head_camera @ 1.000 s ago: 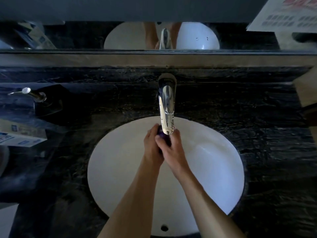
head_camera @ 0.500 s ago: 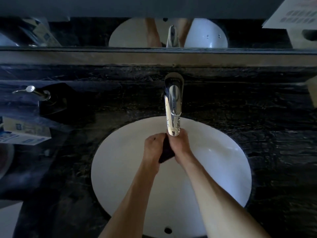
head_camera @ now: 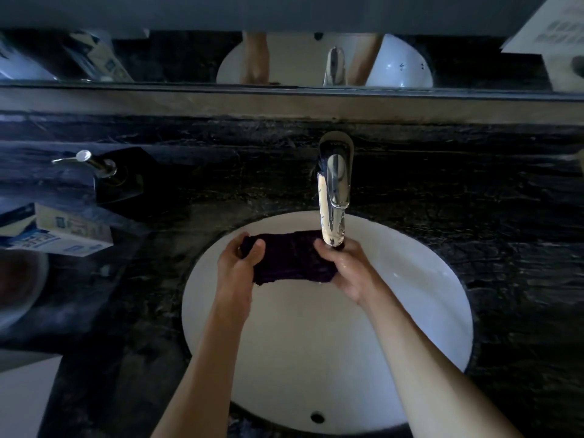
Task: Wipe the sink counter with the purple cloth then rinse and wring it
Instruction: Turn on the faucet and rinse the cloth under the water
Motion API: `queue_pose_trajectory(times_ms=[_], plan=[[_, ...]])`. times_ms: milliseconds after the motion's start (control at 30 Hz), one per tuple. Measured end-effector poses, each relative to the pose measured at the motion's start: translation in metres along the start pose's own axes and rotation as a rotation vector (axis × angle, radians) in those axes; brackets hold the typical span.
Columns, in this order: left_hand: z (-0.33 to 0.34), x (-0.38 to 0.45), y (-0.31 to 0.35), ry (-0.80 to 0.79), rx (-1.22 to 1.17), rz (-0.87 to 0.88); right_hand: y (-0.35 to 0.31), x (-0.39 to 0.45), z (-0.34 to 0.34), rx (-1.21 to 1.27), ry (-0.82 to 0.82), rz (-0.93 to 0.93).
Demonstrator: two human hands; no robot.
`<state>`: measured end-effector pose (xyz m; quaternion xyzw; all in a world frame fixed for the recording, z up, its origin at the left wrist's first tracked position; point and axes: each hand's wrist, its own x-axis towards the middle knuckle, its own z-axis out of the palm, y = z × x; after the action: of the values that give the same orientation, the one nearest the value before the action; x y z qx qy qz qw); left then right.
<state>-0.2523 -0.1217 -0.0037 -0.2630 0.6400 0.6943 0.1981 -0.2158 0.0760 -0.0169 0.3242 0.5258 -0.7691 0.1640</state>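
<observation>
The dark purple cloth (head_camera: 292,259) is stretched out flat between both hands over the white oval sink basin (head_camera: 410,311). My left hand (head_camera: 235,263) grips its left end. Its right end is pinched by my right hand (head_camera: 349,268), directly under the chrome faucet spout (head_camera: 333,197). Whether water runs from the spout I cannot tell. The black marbled counter (head_camera: 474,200) surrounds the basin.
A soap dispenser with a chrome pump (head_camera: 104,172) stands at the back left. A small printed box (head_camera: 66,235) lies on the counter's left side. A mirror (head_camera: 284,58) runs along the back wall. The basin's overflow hole (head_camera: 317,417) sits at its near rim.
The hands were pressed together with the cloth bunched between them under the spout. They have drawn apart, the left hand moving left, and the cloth is now spread open.
</observation>
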Motion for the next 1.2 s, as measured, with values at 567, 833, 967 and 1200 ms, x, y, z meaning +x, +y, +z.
queue_pose_trajectory(times_ms=[567,833,967,1200], plan=[[0.089,-0.018,-0.022,-0.216,0.016,-0.198,-0.018,-0.044,-0.083,0.013,0.274,-0.135],[0.080,-0.018,-0.010,-0.234,0.053,-0.179,-0.014,-0.039,-0.074,0.187,0.236,-0.056],[0.055,-0.015,-0.004,-0.157,0.079,-0.126,-0.005,-0.027,-0.050,0.214,0.172,-0.030],[0.013,-0.019,0.005,0.002,0.159,0.010,0.003,-0.010,-0.011,0.270,0.042,0.103]])
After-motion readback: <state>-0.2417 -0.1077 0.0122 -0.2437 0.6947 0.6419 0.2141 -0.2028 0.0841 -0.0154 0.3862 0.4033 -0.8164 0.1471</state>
